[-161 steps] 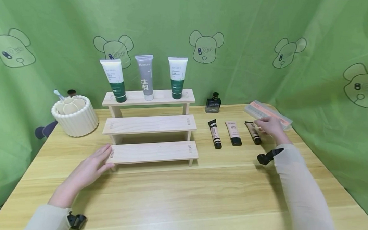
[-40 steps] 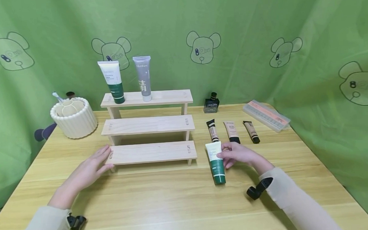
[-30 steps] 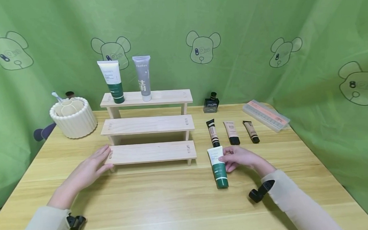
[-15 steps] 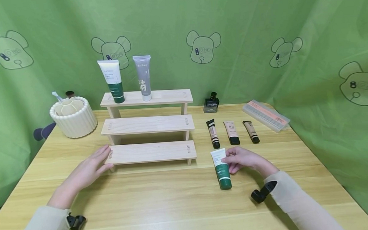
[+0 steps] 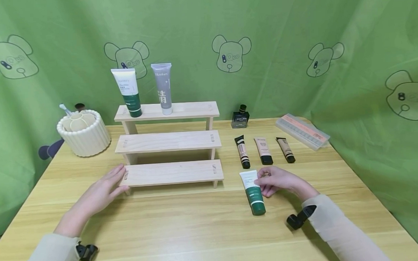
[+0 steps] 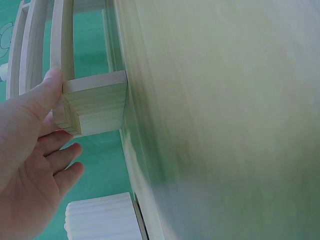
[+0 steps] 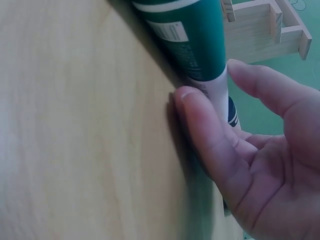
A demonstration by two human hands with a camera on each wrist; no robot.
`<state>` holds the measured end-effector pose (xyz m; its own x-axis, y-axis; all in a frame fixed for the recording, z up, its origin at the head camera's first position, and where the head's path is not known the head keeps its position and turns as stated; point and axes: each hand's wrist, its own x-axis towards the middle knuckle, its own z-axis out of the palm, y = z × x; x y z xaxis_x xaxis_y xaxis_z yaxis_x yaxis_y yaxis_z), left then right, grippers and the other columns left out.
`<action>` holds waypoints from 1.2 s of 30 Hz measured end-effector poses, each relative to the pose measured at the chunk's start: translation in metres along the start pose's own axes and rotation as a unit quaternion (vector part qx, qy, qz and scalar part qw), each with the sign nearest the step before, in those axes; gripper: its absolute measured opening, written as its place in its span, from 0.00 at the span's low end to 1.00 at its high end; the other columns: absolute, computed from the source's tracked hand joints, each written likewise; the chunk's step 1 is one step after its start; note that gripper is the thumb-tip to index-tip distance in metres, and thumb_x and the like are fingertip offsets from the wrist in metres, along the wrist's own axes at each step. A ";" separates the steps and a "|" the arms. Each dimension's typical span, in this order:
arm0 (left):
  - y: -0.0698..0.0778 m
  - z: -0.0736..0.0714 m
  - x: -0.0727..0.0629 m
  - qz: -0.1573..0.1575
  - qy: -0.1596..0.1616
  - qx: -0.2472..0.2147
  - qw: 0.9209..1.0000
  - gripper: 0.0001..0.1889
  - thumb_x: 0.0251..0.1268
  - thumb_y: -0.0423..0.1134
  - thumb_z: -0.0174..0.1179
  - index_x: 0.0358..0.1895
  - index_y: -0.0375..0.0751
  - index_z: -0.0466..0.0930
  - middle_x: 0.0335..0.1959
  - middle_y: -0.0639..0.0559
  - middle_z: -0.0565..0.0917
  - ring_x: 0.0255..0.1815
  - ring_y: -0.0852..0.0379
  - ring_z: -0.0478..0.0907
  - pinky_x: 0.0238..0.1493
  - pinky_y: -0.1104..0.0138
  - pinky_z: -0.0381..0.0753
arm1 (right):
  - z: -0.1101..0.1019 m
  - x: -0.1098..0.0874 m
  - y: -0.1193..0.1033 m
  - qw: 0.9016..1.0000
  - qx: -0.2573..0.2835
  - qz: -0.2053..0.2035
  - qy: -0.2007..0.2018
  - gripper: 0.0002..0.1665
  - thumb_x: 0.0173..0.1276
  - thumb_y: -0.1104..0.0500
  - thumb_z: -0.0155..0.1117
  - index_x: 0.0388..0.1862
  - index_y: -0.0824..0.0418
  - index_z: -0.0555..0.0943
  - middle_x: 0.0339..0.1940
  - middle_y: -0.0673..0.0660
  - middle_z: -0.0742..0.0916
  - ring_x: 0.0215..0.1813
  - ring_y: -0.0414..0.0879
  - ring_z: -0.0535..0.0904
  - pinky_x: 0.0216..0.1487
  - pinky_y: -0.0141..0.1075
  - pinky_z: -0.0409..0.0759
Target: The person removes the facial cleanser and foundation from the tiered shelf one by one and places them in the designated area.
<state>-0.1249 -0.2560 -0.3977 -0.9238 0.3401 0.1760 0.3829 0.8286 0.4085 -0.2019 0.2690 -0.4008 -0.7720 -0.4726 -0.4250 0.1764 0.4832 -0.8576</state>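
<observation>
My left hand [image 5: 101, 191] holds the left end of the lowest step of a three-tier wooden display stand [image 5: 172, 173], its thumb on the front edge. In the left wrist view, the thumb and fingers lie on either side of the step's end. My right hand [image 5: 279, 180] pinches the white upper part of a white-and-green squeeze tube [image 5: 255, 198], which lies cap towards me on the table, right of the stand. In the right wrist view, the tube's green part [image 7: 187, 40] lies close along the tabletop. Another white-and-green tube [image 5: 127, 93] and a grey tube [image 5: 163, 89] stand on the top step.
Beyond my right hand lie a striped black tube [image 5: 242, 152], a pink BB cream tube [image 5: 263, 150] and a beige tube [image 5: 285, 149]. A dark perfume bottle [image 5: 240, 118] and a flat clear case [image 5: 301, 131] are behind them. A ribbed white holder [image 5: 87, 139] with brushes stands left.
Since the oldest frame, my right hand has left the beige tube, and the white-and-green tube has come from the top step to the table. Lately it shifted slightly right and nearer. My left hand stays.
</observation>
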 end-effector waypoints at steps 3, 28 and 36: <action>0.000 0.000 0.000 -0.001 -0.001 -0.001 1.000 0.33 0.65 0.46 0.56 0.64 0.25 0.59 0.66 0.31 0.58 0.65 0.33 0.56 0.62 0.43 0.56 | -0.002 0.000 0.000 1.000 -0.006 0.004 0.009 0.19 0.64 0.59 0.61 0.44 0.71 0.67 0.25 0.61 0.82 0.25 0.48 0.80 0.27 0.38 0.83; -0.001 0.001 0.000 0.000 -0.002 0.003 1.000 0.33 0.65 0.45 0.56 0.64 0.24 0.60 0.66 0.30 0.58 0.65 0.33 0.56 0.62 0.43 0.56 | -0.019 0.013 -0.083 0.990 -0.091 -0.093 0.053 0.27 0.64 0.60 0.61 0.54 0.76 0.66 0.32 0.65 0.82 0.34 0.61 0.79 0.35 0.50 0.82; -0.001 0.001 0.000 -0.003 -0.002 0.004 1.000 0.33 0.65 0.47 0.56 0.64 0.25 0.60 0.66 0.31 0.58 0.65 0.33 0.56 0.63 0.44 0.56 | -0.007 0.035 -0.136 0.982 -0.116 -0.142 0.055 0.21 0.64 0.61 0.61 0.51 0.72 0.69 0.36 0.67 0.80 0.34 0.59 0.79 0.36 0.48 0.83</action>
<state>-0.1259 -0.2568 -0.3988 -0.9259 0.3377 0.1694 0.3778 0.8343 0.4015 -0.2572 0.1922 -0.2966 -0.8339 -0.5355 -0.1339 -0.1891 0.5050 -0.8422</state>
